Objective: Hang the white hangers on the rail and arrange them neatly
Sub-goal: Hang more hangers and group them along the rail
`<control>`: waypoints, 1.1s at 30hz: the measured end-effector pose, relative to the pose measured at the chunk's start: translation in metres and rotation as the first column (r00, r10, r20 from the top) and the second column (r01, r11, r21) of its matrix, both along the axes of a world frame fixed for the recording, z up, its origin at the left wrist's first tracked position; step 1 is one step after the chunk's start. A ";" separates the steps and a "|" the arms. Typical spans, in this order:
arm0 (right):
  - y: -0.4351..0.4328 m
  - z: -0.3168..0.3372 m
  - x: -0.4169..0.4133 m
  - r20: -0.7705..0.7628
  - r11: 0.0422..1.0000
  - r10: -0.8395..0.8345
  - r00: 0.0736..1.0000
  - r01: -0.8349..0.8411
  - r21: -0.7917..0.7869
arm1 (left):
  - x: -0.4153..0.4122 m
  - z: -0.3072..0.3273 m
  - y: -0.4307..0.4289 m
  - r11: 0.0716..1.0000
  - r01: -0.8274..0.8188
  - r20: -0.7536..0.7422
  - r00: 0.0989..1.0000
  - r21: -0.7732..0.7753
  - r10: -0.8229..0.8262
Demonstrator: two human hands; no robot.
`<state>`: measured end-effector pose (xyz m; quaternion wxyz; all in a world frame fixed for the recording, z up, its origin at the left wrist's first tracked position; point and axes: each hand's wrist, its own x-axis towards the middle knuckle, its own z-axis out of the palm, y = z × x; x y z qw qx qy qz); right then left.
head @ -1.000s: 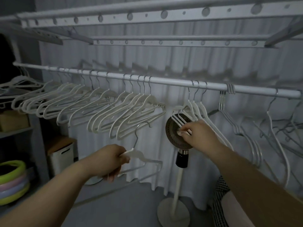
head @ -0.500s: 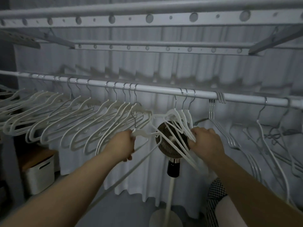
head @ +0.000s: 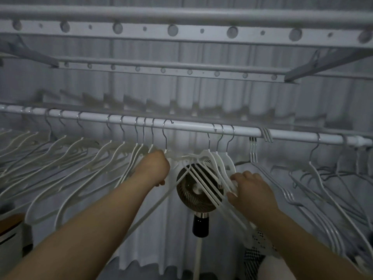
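A white rail (head: 191, 127) runs across the view with several white hangers hooked on it. My left hand (head: 155, 168) grips the shoulder of one white hanger (head: 173, 158); its metal hook (head: 166, 128) sits over the rail just right of the left row of hangers (head: 84, 158). My right hand (head: 245, 188) grips the arms of a group of three hangers (head: 218, 160) hanging further right. More thin hangers (head: 314, 178) hang tangled at the far right.
A standing fan (head: 198, 190) on a pole is behind the hangers between my hands. White curtains (head: 201, 98) cover the back wall. Two perforated bars (head: 171, 31) run overhead. A white bin (head: 10, 235) is at the lower left.
My left hand has raised its hanger from low down up to the rail and its hook is now over the rail. My right hand stays on the three hangers.
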<state>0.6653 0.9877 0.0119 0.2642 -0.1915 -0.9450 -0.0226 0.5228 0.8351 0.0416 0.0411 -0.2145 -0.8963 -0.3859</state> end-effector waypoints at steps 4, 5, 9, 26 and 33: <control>-0.003 0.002 -0.007 -0.020 0.997 -0.006 1.000 0.008 0.077 | -0.010 0.003 0.008 1.000 0.006 0.024 1.000 -0.012 -0.006; -0.005 0.002 -0.009 -0.017 0.996 -0.005 1.000 0.007 0.092 | -0.013 0.004 0.009 1.000 0.004 0.020 1.000 -0.019 -0.004; -0.013 -0.002 -0.016 0.018 0.987 -0.050 0.999 0.046 0.153 | -0.018 0.011 0.009 0.995 -0.027 -0.039 0.999 -0.093 0.024; -0.044 -0.011 -0.046 0.074 0.976 -0.173 0.982 0.160 0.148 | -0.025 0.003 -0.032 0.996 0.050 0.028 0.998 0.067 -0.052; -0.038 -0.012 -0.044 0.047 0.984 -0.141 0.989 0.134 0.120 | -0.027 0.002 -0.042 1.000 -0.026 0.015 1.000 -0.009 0.026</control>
